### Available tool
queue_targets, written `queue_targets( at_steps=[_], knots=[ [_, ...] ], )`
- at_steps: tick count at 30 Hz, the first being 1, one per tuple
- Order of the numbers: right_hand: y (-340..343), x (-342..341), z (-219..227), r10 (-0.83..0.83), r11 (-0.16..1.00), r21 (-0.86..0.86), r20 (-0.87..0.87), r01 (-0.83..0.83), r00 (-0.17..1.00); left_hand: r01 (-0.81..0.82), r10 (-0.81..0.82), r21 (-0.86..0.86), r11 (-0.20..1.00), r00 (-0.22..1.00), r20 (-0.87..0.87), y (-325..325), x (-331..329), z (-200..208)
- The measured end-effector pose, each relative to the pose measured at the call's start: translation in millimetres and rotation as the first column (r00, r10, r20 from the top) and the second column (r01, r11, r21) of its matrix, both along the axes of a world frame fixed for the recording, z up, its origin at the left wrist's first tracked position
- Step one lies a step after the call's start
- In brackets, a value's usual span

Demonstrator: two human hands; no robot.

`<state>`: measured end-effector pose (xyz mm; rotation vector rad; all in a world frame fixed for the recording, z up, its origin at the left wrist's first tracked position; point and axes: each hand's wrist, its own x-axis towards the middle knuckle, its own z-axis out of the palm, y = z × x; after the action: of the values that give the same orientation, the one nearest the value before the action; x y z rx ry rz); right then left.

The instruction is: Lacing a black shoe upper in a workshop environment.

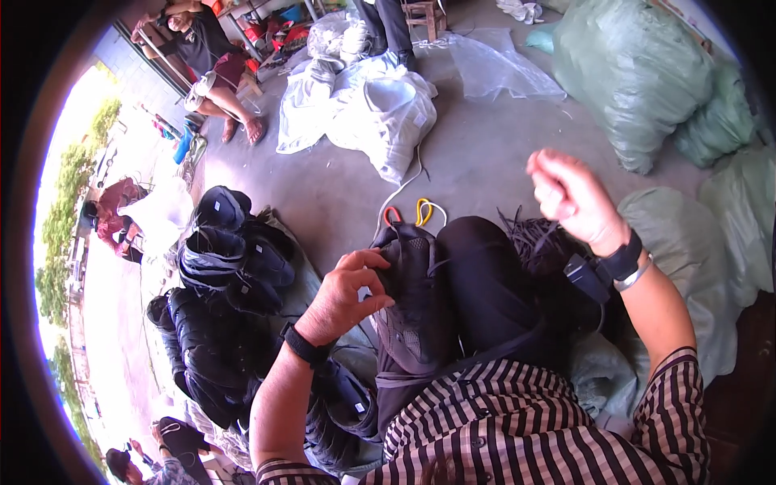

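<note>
A black shoe (pixel 414 295) rests on my lap, its toe toward me. My left hand (pixel 343 295) is at the shoe's left edge near the opening, fingers and thumb curled against it. My right hand (pixel 572 198) is raised off to the right, above my other knee, its fingers closed. Whether something thin is pinched in it, I cannot make out. A bundle of dark laces (pixel 543 246) lies beyond my right knee, below that hand. Just past the shoe are a red loop (pixel 392 215) and a yellow loop (pixel 423 212), with a pale cord beside them.
Several black shoes (pixel 234 259) are piled to my left. White sacks (pixel 376 113) lie ahead on the floor, near a person's legs (pixel 388 32). Large green sacks (pixel 630 73) stand at the right. Another person (pixel 210 56) sits at the far left.
</note>
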<state>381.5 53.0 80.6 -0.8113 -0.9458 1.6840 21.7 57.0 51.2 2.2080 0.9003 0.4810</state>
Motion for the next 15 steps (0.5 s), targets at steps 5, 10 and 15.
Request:
queue_targets(
  at_steps=[5, 10, 15],
  knots=[
    [-10.1, -78.9, -43.5, -0.423, 0.703, 0.664, 0.678, -0.255, 0.602, -0.009, 0.008, -0.014, 1.000, 1.000, -0.011, -7.4, 0.4, 5.0],
    [-8.5, -141.6, -44.4, -0.604, 0.409, 0.685, 0.698, -0.603, 0.383, -0.014, 0.014, 0.029, 0.999, 1.000, -0.028, -12.8, 5.1, 8.5],
    [-7.0, -131.7, -40.4, -0.473, 0.412, 0.673, 0.734, -0.614, 0.487, -0.030, 0.030, 0.005, 1.000, 0.999, -0.033, -16.6, -0.2, 9.7]
  ],
)
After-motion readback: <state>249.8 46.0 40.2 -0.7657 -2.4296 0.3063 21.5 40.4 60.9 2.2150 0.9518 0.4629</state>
